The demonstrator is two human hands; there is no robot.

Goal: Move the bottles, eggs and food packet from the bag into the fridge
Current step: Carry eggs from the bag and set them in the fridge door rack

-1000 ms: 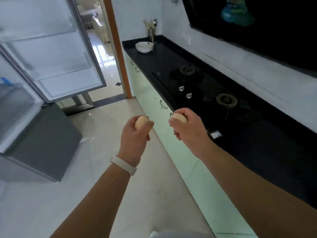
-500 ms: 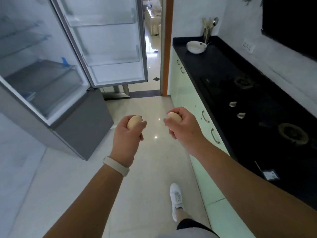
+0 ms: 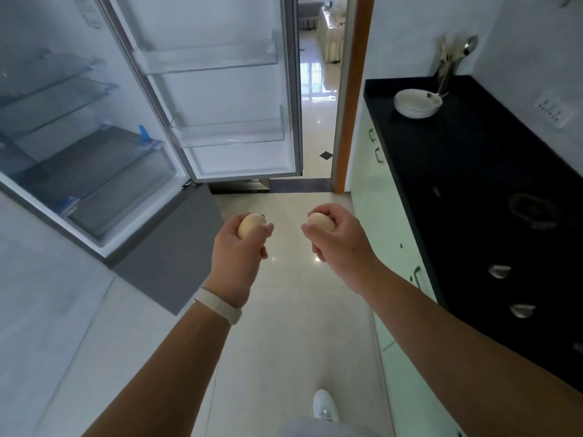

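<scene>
My left hand [image 3: 236,257] is closed around a beige egg [image 3: 249,223], held out over the floor in front of me. My right hand [image 3: 339,244] grips a second beige egg [image 3: 321,221] at the same height, a short gap apart. The fridge [image 3: 79,146] stands open at the left, with glass shelves and a clear drawer inside. Its door [image 3: 220,89] is swung wide ahead of me, with two clear door racks that look empty. The bag, the bottles and the food packet are out of view.
A black counter [image 3: 473,171] with a gas hob runs along the right, above pale green cabinets [image 3: 378,216]. A white bowl [image 3: 416,102] and a utensil holder [image 3: 451,64] sit at its far end. A doorway [image 3: 318,89] opens behind the fridge door. My white shoe [image 3: 325,405] steps on the tiled floor.
The view has swung left from the counter toward the fridge, which now fills the left side. Both hands keep their eggs and hold the same pose.
</scene>
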